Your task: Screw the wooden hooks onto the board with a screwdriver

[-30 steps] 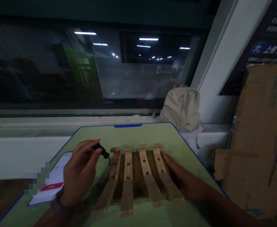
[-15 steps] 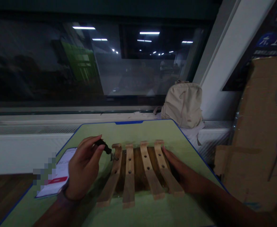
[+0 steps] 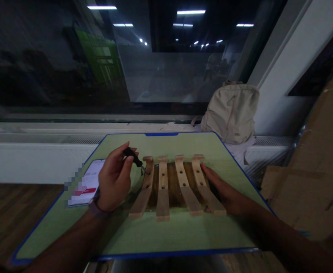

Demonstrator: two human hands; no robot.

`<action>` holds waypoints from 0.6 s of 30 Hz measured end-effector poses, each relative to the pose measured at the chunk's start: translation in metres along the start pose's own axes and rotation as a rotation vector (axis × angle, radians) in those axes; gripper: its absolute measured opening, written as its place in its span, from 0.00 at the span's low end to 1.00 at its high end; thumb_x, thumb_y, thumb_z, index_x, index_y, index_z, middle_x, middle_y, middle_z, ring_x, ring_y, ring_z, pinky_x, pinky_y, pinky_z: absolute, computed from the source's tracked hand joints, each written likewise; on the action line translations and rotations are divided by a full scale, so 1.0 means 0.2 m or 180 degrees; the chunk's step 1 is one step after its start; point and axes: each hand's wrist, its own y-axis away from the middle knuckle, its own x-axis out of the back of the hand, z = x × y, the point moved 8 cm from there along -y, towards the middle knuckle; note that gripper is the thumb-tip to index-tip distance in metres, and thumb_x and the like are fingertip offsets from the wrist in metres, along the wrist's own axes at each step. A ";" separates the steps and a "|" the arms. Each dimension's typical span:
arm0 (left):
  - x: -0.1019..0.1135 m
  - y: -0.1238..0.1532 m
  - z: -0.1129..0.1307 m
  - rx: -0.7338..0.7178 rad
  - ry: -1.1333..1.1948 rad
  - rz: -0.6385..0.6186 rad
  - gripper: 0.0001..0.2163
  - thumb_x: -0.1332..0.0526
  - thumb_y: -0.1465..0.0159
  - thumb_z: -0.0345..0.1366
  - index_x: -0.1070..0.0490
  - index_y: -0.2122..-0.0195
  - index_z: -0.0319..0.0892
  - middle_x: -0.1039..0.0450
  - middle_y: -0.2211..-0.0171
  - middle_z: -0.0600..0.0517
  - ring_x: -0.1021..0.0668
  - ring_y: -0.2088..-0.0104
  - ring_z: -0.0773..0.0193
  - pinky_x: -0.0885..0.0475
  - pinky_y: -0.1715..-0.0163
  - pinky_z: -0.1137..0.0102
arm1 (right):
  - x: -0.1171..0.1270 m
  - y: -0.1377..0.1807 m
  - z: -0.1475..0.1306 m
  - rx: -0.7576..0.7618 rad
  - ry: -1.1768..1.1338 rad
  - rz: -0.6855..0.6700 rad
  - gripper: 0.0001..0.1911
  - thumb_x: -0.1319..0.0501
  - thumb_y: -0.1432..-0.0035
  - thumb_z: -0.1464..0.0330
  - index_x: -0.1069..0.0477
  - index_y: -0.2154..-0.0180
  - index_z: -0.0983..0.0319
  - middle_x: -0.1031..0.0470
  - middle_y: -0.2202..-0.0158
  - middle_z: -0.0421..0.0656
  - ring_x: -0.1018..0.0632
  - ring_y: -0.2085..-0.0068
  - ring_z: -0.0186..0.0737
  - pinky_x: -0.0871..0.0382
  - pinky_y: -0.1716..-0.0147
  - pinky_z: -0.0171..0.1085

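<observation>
My left hand (image 3: 114,181) is closed around the black handle of a screwdriver (image 3: 133,156). The tool slants down to the right, its thin metal shaft meeting the upper hole of the leftmost curved wooden slat (image 3: 145,191). That slat belongs to a wooden rack: a darker brown board (image 3: 174,189) crossed by several pale slats with hooked far ends, each bearing two dark holes or screw heads. My right hand (image 3: 222,185) grips the rack's right side, thumb along the rightmost slat (image 3: 209,195); most of its fingers are hidden beneath. Whether a screw sits under the screwdriver tip is too small to tell.
A lit phone (image 3: 88,182) lies left of my left wrist on the green, blue-edged table (image 3: 143,240). Past the far edge, a beige backpack (image 3: 233,113) leans by the window. Large cardboard (image 3: 311,163) stands at the right, and a white radiator (image 3: 41,161) runs behind the table.
The camera view has tilted downward, bringing the table's near edge into sight. The screwdriver stays at the leftmost slat's upper hole, and my right hand keeps its hold on the rack.
</observation>
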 end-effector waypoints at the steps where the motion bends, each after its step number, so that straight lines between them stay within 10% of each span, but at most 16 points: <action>1: -0.01 0.00 0.00 -0.0007 0.0104 -0.0053 0.15 0.39 0.30 0.37 0.30 0.42 0.47 0.22 0.53 0.49 0.18 0.56 0.63 0.21 0.51 0.63 | 0.00 0.00 0.00 0.0017 0.0012 -0.0023 0.66 0.31 0.44 0.50 0.77 0.26 0.60 0.71 0.22 0.50 0.59 0.25 0.61 0.60 0.28 0.59; 18: -0.02 0.00 0.00 -0.0258 0.0252 -0.0182 0.13 0.39 0.29 0.36 0.27 0.44 0.49 0.25 0.50 0.48 0.19 0.53 0.62 0.22 0.52 0.64 | -0.01 0.00 0.02 0.0013 0.0062 -0.0112 0.65 0.32 0.43 0.51 0.80 0.26 0.57 0.73 0.22 0.45 0.61 0.25 0.63 0.60 0.28 0.59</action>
